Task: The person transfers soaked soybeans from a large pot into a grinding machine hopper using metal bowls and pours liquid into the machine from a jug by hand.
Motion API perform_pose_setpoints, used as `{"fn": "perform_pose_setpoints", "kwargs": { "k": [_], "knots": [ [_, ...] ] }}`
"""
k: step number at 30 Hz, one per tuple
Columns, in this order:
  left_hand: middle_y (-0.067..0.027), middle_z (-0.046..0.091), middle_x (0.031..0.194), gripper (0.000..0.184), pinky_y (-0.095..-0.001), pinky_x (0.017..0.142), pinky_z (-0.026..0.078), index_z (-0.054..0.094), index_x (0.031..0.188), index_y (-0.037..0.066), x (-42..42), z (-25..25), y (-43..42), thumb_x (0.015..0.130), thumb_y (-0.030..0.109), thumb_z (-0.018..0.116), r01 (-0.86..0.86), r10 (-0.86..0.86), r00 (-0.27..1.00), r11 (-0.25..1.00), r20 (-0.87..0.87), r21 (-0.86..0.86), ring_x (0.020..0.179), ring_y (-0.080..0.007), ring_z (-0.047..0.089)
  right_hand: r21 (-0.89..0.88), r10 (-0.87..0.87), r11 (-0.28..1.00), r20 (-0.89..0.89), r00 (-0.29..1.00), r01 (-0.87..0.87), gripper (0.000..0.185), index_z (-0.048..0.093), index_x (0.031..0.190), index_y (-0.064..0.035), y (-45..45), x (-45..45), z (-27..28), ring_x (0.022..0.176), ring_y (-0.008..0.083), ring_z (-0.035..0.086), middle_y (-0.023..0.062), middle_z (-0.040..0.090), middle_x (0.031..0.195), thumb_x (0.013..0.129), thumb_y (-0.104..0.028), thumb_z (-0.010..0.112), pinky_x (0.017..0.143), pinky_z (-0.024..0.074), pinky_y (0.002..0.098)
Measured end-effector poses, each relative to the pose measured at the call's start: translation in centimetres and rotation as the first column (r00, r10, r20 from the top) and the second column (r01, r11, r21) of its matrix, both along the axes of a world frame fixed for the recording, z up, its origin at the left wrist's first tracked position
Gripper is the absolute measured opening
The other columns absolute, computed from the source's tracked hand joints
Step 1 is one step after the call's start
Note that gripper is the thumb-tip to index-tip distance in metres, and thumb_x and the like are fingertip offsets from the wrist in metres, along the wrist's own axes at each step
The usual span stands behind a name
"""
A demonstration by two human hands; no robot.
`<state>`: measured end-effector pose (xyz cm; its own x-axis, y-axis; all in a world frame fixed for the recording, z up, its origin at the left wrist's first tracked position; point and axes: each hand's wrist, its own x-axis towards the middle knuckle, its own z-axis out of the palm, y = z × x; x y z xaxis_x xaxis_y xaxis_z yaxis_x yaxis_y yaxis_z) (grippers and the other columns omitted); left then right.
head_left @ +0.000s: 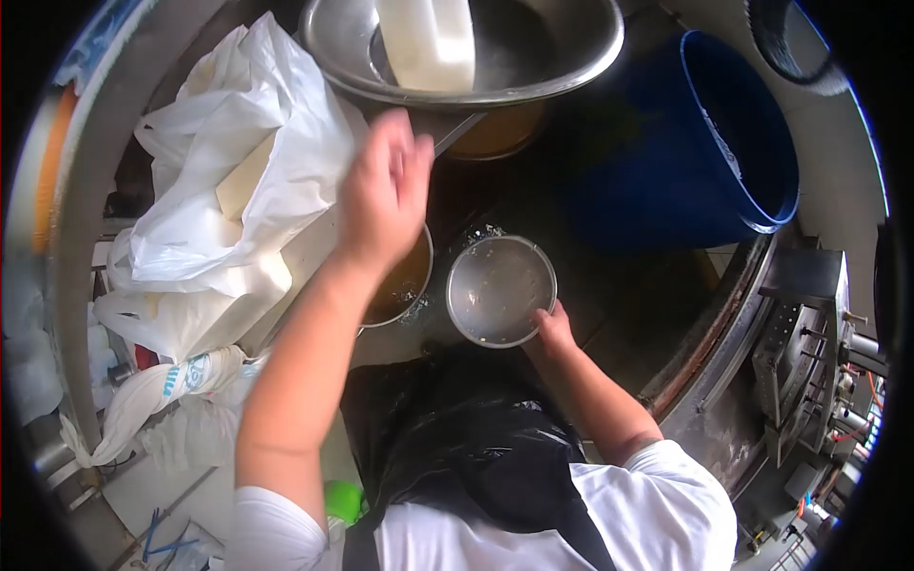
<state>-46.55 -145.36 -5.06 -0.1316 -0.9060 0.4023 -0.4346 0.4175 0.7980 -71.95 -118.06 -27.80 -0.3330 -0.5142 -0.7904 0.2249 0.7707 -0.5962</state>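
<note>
My right hand [554,328] grips the lower right rim of a small round metal bowl [500,290], tilted so that its inside faces me. A few small bits cling to the bowl's inner surface. My left hand [386,190] is raised just below a large metal basin [571,81], blurred by motion, so I cannot tell whether its fingers hold anything. A pale, off-white block-like piece [428,48] stands in the basin. Partly hidden behind my left forearm is a round container [407,281] with brownish contents.
White plastic bags [257,181] lie heaped at the left, around a pale block [245,181]. A large blue barrel [647,162] leans at the right. Metal machinery [809,333] lines the right edge. Another brownish round container [500,133] sits under the basin.
</note>
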Motion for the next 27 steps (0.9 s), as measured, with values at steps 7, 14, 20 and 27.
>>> {"fn": "perform_pose_setpoints", "kwargs": {
  "k": [7, 14, 20, 27],
  "knots": [
    [-0.0218, 0.071, 0.114, 0.046, -0.0449, 0.096, 0.053, 0.065, 0.121, -0.001, 15.0, -28.9, 24.3, 0.095, 0.036, 0.074, -0.470, 0.153, 0.878, 0.449, 0.453, 0.759, 0.112, -0.0364, 0.068, -0.098, 0.444, 0.833, -0.468, 0.764, -0.544, 0.068, 0.039, 0.154, -0.0050, -8.8, 4.8, -1.7, 0.125, 0.0465, 0.061, 0.0313, 0.065, 0.130, 0.089, -0.013, 0.056, 0.106, 0.0490, 0.0475],
    [-0.0071, 0.065, 0.098, 0.045, -0.0497, 0.090, 0.053, 0.062, 0.114, 0.006, 27.5, -44.1, 26.4, 0.096, 0.045, 0.075, -0.162, 0.894, 0.372, -0.201, 0.248, 0.966, 0.081, -0.0233, 0.062, -0.187, 0.580, 0.572, -0.596, 0.555, -0.799, 0.080, 0.031, 0.160, -0.0099, -19.5, 16.9, -7.1, 0.124, 0.0488, 0.059, 0.0317, 0.058, 0.139, 0.084, 0.001, 0.057, 0.104, 0.0493, 0.0505],
    [0.0052, 0.042, 0.067, 0.032, -0.0453, 0.068, 0.051, 0.058, 0.101, 0.016, 28.1, -45.3, 26.9, 0.096, 0.041, 0.077, -0.003, 0.971, 0.236, 0.046, -0.044, 0.999, 0.057, -0.0103, 0.046, -0.218, 0.482, 0.673, -0.596, 0.642, -0.707, 0.076, 0.029, 0.162, -0.0120, -21.2, 19.0, -9.4, 0.123, 0.0480, 0.062, 0.0313, 0.062, 0.134, 0.091, -0.001, 0.054, 0.103, 0.0503, 0.0453],
    [0.0063, 0.040, 0.064, 0.038, -0.0335, 0.049, 0.040, 0.052, 0.103, 0.013, 28.2, -38.5, 20.3, 0.093, 0.035, 0.081, -0.273, 0.914, 0.403, 0.071, 0.047, 0.960, 0.048, -0.0083, 0.041, -0.388, 0.126, 0.805, -0.628, 0.768, -0.449, 0.075, 0.033, 0.161, -0.0130, -16.0, 9.3, -11.5, 0.124, 0.0334, 0.064, 0.0229, 0.062, 0.138, 0.091, 0.002, 0.053, 0.104, 0.0496, 0.0388]
  ]
}}
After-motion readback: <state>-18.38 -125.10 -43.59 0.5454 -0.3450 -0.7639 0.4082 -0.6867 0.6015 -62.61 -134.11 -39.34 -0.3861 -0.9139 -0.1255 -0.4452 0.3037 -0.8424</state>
